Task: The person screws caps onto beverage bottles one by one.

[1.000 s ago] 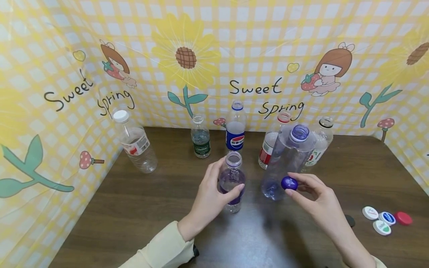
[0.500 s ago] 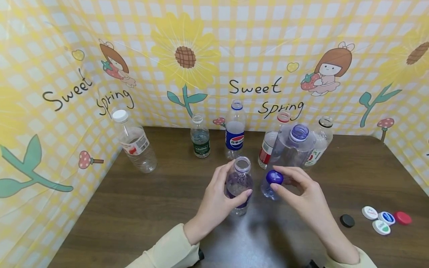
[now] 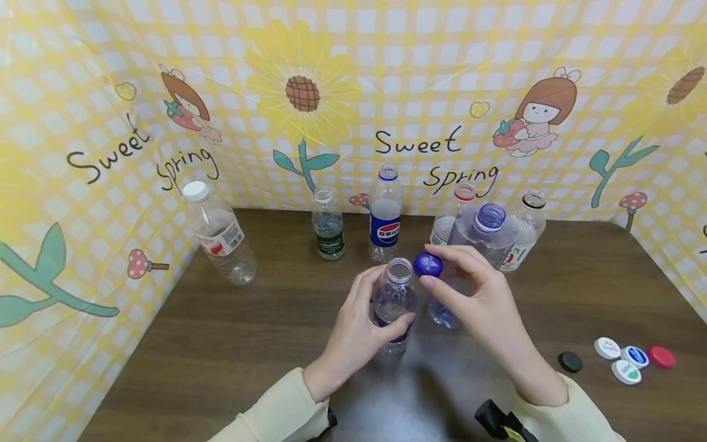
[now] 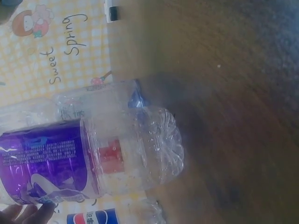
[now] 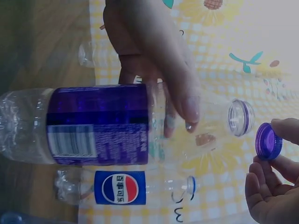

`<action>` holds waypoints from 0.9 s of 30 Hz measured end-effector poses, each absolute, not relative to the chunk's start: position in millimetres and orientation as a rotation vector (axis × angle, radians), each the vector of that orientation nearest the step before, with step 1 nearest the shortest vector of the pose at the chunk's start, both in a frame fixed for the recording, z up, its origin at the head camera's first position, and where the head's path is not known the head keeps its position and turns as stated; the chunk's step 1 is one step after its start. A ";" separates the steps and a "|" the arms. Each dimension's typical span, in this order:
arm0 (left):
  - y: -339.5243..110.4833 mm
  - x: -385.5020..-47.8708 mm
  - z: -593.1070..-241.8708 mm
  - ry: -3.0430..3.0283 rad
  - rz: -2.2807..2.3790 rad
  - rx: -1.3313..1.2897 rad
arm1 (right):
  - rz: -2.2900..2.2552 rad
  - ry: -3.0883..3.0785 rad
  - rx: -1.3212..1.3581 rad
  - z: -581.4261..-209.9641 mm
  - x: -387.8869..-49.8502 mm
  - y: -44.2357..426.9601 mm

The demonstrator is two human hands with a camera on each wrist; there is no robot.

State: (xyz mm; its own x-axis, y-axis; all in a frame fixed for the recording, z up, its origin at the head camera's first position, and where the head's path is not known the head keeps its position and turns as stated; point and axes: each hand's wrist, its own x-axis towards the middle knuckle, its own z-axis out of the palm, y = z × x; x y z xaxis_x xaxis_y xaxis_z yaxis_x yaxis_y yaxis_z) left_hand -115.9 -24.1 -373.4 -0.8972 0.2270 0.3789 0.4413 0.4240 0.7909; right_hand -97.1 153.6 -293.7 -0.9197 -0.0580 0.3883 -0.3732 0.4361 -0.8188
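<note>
Left grip (image 3: 353, 334) holds the purple bottle (image 3: 394, 305), still uncapped; right grip (image 3: 476, 296) pinches a cap (image 3: 428, 264) beside it. Beyond it, one capped bottle (image 3: 225, 245) looks done; five bottles (image 3: 385, 231) lack caps.

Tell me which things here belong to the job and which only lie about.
Seemingly in the job:
purple-labelled bottle, in the left hand
purple cap, in the right hand

Seemingly idle:
tall bluish bottle
blue-labelled bottle
green-labelled bottle
white-capped bottle
red-ringed bottle
black-ringed bottle
five loose caps
</note>
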 end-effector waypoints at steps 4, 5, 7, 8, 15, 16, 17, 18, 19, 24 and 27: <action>-26.1 -117.0 -373.5 -2.461 -1.452 -0.603 | 1.444 -2.446 0.397 -287.7 -101.1 145.1; -26.3 -117.2 -373.5 -2.464 -1.440 -0.603 | 1.438 -2.458 0.404 -286.8 -102.1 143.3; -26.5 -117.7 -373.8 -2.475 -1.431 -0.596 | 1.441 -2.460 0.429 -286.7 -104.4 140.2; -26.6 -117.9 -373.7 -2.480 -1.426 -0.596 | 1.443 -2.461 0.438 -286.9 -105.5 139.2; -26.6 -118.7 -372.3 -2.489 -1.431 -0.610 | 1.438 -2.506 0.485 -289.6 -110.4 138.3; -26.7 -118.7 -372.2 -2.488 -1.432 -0.612 | 1.433 -2.512 0.490 -289.9 -110.7 138.3; -26.7 -118.7 -372.2 -2.488 -1.431 -0.612 | 1.428 -2.518 0.493 -290.0 -110.8 138.3; -26.8 -118.5 -372.1 -2.488 -1.433 -0.612 | 1.422 -2.523 0.497 -290.1 -110.9 138.2; -26.9 -118.3 -372.2 -2.490 -1.430 -0.611 | 1.419 -2.525 0.500 -290.2 -111.1 138.0; -27.3 -117.3 -372.5 -2.497 -1.432 -0.610 | 1.398 -2.537 0.500 -290.3 -111.6 137.1; -27.0 -117.5 -372.7 -2.492 -1.420 -0.611 | 1.389 -2.537 0.497 -290.3 -112.5 136.2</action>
